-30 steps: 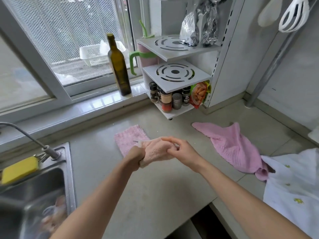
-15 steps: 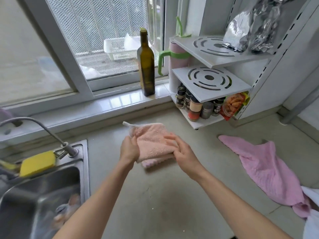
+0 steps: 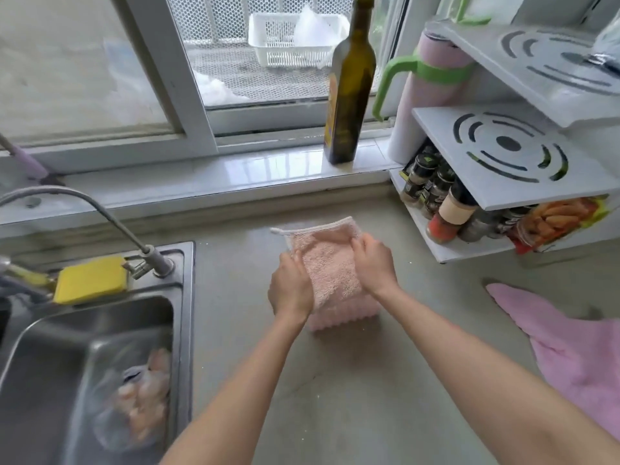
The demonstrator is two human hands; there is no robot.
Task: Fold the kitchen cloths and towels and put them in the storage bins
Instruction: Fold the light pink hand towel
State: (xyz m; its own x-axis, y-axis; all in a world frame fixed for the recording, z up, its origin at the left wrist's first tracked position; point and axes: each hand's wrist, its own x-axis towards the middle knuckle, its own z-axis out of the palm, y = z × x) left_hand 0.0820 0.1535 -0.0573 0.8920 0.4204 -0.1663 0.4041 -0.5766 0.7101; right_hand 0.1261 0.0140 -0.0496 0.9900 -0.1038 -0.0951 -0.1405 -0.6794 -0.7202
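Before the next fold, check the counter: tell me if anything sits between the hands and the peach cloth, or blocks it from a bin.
Nothing separates them: the left hand and right hand both already grip the peach cloth, which lies on a pink cloth on the counter. No storage bin is in view, so that path cannot be judged.

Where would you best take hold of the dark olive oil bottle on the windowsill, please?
Grip the olive oil bottle round its wide lower body, coming from the counter side. It stands upright and the window is close behind it; its tall, narrow neck would likely make it tip.

Both hands point(image 3: 332, 273) grip a folded peach cloth point(image 3: 330, 268) on the counter point(image 3: 352, 380).
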